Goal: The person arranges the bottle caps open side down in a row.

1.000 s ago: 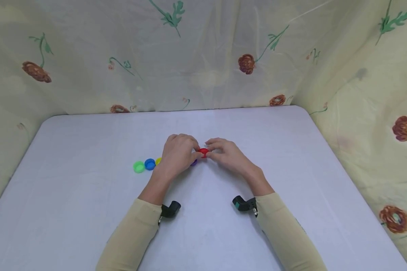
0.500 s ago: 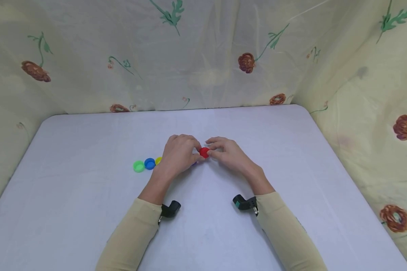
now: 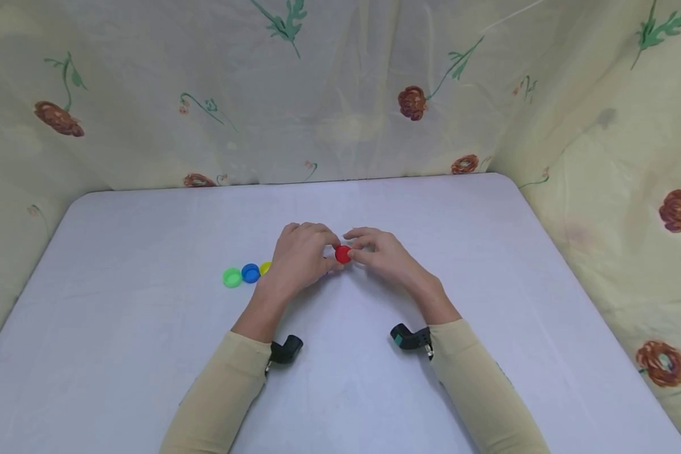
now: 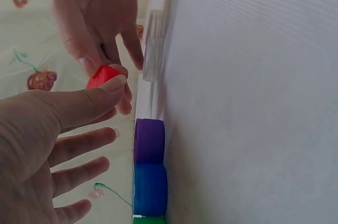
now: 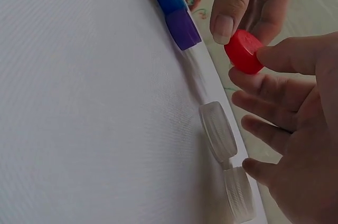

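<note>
A red bottle cap [image 3: 343,254] is held above the table between both hands, its round face turned toward the head view. My left hand [image 3: 299,257] pinches one edge of it with thumb and forefinger. From the other side my right hand [image 3: 384,256] pinches it too, thumb on its face and forefinger beneath, the remaining fingers spread. Left of the hands, a green cap [image 3: 232,277], a blue cap [image 3: 251,273] and a partly covered yellow cap [image 3: 265,268] lie in a row. A purple cap [image 5: 183,29] shows at the row's near end in the right wrist view.
Two clear ribbed caps [image 5: 218,131] stand on the table below the right hand in the right wrist view. White cloth covers the table [image 3: 340,378]. Flowered curtain [image 3: 340,94] hangs behind and at both sides. Small black cameras [image 3: 286,350] sit on the wrists.
The red cap has been tipped so its round face shows, and it has shifted slightly right between the fingers. Both hands stay in nearly the same place. The row of caps has not moved.
</note>
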The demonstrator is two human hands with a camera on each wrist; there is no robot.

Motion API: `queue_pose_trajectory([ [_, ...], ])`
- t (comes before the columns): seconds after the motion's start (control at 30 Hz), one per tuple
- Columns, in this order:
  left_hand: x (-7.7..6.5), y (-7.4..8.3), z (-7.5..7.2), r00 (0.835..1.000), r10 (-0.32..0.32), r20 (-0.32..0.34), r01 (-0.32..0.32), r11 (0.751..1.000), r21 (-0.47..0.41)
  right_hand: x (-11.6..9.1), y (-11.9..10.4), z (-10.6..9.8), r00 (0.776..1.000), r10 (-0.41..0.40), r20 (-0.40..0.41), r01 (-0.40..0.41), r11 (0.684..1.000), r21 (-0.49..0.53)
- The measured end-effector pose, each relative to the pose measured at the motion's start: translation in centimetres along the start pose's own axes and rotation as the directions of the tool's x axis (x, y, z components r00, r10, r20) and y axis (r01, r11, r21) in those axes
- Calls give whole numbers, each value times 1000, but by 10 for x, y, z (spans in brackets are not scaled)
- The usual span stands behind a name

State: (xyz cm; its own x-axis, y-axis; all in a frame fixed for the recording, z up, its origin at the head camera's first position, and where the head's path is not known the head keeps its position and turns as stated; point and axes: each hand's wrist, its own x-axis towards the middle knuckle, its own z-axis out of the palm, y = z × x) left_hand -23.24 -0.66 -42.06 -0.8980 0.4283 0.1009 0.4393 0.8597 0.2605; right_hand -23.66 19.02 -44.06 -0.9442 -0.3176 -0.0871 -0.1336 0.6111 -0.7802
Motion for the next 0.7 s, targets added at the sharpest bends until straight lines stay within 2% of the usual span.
queue_pose_trajectory([
  [0.23, -1, -1, -1, 1000, 12, -11, -12, 1000, 1, 0, -1, -1, 1000, 17, 4, -17, 1000, -15],
  [0.5, 0, -1, 0, 1000, 6, 21, -6, 999, 35, 2, 3, 0, 1000, 23, 16, -22, 1000, -21],
  [0.7, -1, -1, -1, 999, 25, 25, -26, 999, 33, 1, 3, 0, 999, 24, 28, -24, 1000, -11],
])
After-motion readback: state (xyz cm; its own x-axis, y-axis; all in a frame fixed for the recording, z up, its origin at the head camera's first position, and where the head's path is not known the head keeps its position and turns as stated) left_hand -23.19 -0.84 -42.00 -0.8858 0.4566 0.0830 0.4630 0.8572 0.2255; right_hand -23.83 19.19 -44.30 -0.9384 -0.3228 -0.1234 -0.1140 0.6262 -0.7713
